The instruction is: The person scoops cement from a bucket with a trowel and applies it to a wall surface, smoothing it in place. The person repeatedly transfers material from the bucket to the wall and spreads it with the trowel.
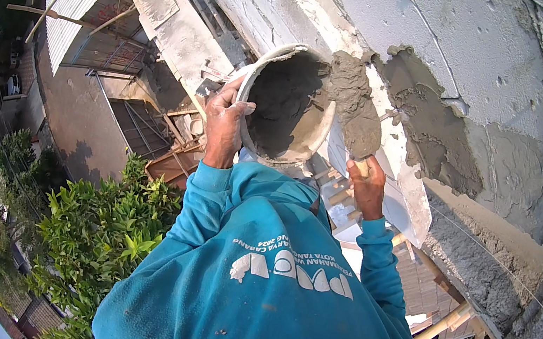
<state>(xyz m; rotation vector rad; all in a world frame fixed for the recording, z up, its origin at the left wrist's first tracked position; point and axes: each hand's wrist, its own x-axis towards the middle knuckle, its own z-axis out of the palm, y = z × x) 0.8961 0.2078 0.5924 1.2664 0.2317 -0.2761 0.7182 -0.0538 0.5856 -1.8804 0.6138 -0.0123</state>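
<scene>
The left hand (224,123) gripped the bucket (325,128) by the left edge of its rim, the mouth open to view. The right hand (369,188) clasped the trowel (361,167) by its handle, mortar (358,105) heaped on the blade just beside the bucket's right edge. Little room showed between that heap and the wall's (476,46) wet patch (434,128). Left of the plank's (189,36) edge, open room dropped toward the ground (74,117).
</scene>
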